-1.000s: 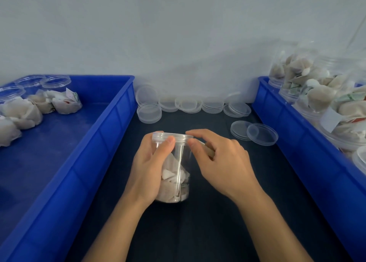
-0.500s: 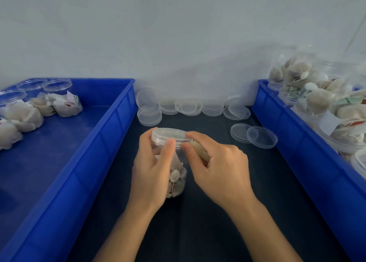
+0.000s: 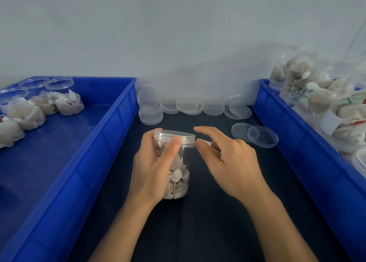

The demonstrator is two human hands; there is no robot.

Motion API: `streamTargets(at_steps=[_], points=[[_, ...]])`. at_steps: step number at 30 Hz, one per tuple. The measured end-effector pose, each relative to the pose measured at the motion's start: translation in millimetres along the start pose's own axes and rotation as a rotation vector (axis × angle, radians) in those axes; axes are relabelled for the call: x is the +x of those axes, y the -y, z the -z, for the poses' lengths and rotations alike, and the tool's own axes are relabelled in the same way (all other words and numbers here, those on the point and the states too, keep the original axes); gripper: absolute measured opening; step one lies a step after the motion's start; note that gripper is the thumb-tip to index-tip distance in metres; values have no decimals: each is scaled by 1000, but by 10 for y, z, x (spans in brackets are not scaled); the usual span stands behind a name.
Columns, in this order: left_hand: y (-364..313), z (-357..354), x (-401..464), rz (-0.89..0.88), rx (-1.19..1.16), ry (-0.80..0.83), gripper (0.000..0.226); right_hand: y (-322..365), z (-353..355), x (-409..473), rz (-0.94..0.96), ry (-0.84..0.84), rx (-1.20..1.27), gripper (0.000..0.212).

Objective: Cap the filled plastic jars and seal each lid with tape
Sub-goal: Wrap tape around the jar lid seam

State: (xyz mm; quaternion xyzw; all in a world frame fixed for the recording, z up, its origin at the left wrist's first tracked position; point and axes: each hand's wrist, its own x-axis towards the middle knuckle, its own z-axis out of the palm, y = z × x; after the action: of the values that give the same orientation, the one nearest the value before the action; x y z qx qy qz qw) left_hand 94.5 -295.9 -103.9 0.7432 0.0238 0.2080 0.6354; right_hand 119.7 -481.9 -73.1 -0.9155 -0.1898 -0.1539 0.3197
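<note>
Left hand grips capped jar; no legible writing.

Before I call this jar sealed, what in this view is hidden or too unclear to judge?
Head view only:
- Tape: what the right hand holds is mostly hidden by its fingers; clear tape on the lid cannot be made out.
- Jar: its left side sits behind the left hand.
- Jars in the right bin: cut off by the frame edge, blurred.
</note>
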Motion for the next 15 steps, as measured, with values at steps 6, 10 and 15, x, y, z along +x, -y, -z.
streamTargets(at_steps=[6,10,15], points=[[28,21,10,14,-79,45,53,-11,-30,-4,22,-17,-10,41],[30,39,16,14,-110,83,53,13,-48,-32,15,-34,-9,37],[51,49,0,28,-73,109,60,28,-75,-39,8,-67,12,32]])
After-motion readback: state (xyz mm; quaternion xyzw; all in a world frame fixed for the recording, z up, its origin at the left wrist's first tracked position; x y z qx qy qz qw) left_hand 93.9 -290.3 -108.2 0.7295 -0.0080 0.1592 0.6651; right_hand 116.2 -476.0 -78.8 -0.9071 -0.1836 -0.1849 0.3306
